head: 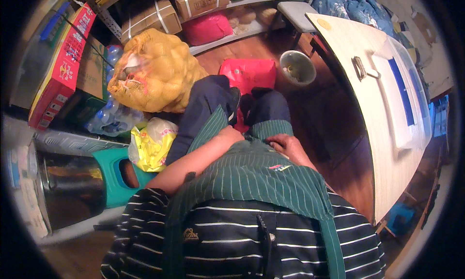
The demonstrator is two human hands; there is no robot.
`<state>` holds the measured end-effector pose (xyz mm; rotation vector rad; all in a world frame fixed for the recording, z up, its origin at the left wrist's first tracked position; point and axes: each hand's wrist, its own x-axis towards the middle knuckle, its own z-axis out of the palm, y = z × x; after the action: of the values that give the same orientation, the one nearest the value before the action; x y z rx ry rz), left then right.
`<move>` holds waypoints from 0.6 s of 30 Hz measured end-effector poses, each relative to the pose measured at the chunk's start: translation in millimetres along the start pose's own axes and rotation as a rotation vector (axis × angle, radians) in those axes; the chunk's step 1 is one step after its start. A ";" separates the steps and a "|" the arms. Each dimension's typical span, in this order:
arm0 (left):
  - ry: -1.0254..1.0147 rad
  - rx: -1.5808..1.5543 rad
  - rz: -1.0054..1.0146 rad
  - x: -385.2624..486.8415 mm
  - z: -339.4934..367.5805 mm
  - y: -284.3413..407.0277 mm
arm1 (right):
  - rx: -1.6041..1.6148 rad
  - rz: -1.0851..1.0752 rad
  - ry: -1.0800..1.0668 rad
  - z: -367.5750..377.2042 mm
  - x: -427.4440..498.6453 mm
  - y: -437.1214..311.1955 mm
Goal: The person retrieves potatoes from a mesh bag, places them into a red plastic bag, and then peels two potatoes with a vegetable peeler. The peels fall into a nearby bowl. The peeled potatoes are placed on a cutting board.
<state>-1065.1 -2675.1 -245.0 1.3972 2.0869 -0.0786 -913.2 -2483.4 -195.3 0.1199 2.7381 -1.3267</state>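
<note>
My left hand [231,135] rests on the green striped apron [250,170] over my lap, its fingertips partly hidden by the cloth. On the other thigh lies my right hand [288,148], fingers bent at the apron's edge; whether it pinches the cloth I cannot tell. Beyond my knees a red plastic package [248,74] sits on the wooden floor, partly hidden by my legs. An orange mesh sack [170,68] full of rounded produce stands beside my left knee. A yellow and white plastic bag [154,144] lies by my left thigh.
A small bin [298,67] stands ahead on the right, near a light wooden table [367,108] carrying a clear plastic box [407,97]. Shelving ahead holds cardboard boxes [202,4] and a pink package [207,28]. At left are bottled drinks [114,114], a teal plastic stool [112,170] and a metal container [72,188].
</note>
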 end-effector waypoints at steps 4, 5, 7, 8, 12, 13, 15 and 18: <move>-0.150 0.014 0.108 24.5 19.7 -25.5 | 0.091 0.076 0.081 -9.9 -12.2 -4.8; -0.107 -0.041 0.116 28.6 24.8 -31.4 | 0.129 0.153 0.084 -12.1 -15.8 -4.4; -0.151 0.036 0.113 38.6 30.9 -36.4 | 0.259 0.199 0.108 -13.6 -21.1 -0.6; -0.143 0.013 0.088 40.3 33.2 -37.0 | 0.280 0.221 0.090 -11.4 -21.4 2.5; -0.129 -0.012 0.150 37.2 26.4 -35.7 | 0.260 0.255 0.085 2.9 -16.1 18.6; -0.139 -0.031 0.169 33.7 23.3 -34.5 | 0.272 0.247 0.078 5.0 -13.1 22.5; -0.133 -0.009 0.136 25.3 16.2 -34.4 | 0.461 0.327 0.054 2.0 -6.4 27.6; -0.093 -0.187 -0.084 12.1 14.2 -33.4 | 0.453 0.367 -0.010 -20.6 6.0 21.5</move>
<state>-1090.1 -2685.3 -272.1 1.1726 2.0196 0.0166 -917.8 -2453.7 -200.0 0.6102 2.2071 -1.7787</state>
